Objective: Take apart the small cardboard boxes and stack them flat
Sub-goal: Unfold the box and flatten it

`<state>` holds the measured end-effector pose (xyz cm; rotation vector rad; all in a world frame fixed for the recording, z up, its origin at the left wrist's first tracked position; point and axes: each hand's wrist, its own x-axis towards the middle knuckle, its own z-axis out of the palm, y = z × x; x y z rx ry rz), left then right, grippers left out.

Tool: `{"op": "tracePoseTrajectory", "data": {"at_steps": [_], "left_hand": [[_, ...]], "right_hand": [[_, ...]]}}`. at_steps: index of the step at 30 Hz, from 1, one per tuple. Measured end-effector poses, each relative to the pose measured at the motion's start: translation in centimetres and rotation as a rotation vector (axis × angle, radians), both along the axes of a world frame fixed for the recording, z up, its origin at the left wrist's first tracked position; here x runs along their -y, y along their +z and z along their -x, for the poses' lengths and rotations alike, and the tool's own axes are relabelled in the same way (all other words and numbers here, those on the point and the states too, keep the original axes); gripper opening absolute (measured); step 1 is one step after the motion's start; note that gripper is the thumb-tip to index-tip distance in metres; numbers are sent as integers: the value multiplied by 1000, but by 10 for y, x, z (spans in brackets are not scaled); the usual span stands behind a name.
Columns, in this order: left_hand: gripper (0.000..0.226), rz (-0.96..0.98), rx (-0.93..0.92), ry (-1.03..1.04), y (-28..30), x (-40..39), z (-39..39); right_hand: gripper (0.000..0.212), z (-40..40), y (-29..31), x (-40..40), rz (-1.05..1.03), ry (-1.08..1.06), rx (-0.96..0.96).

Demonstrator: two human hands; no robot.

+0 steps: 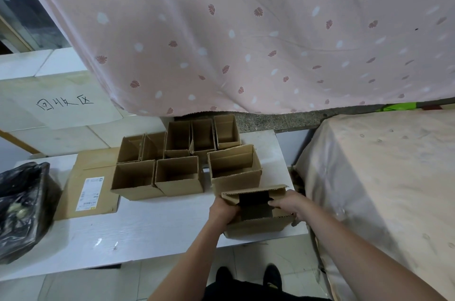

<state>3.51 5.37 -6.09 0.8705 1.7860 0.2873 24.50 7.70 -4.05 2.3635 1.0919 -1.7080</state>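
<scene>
1. Here, at the near right corner of a low white table (138, 234), a person holds a small cardboard box (258, 212) between both hands.
2. The left hand (222, 210) grips the box's left side, fingers curled over the rim.
3. The right hand (291, 204) clasps the right side, fingers hooked over the edge into the dark opening.
4. Behind it stand the other open boxes (179, 160), crowded together on the tabletop.
5. A flattened carton (91, 182) with a label lies to their left, near a black plastic bag (22, 207).
6. A pink leaf-print curtain (246, 29) hangs behind the table.
</scene>
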Motion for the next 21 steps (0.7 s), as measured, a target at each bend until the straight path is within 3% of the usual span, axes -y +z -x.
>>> {"op": "tracePoseTrajectory", "data": {"at_steps": [4,8,13,17,21], "left_hand": [[18,-14,-113,-46,1,1,-5],[17,5,-8,-15,8,1,-3],[39,104,210,36,21,4,8],[28,148,323,57,28,10,28],[19,131,373,15,38,11,37]], "right_hand": [[55,7,0,0,-39,71,116],[51,5,2,3,-20,36,76],[59,-10,7,6,-32,-96,-122],[60,-23,17,8,-59,-386,-415],[48,-33,26,7,-94,-567,-594]]}}
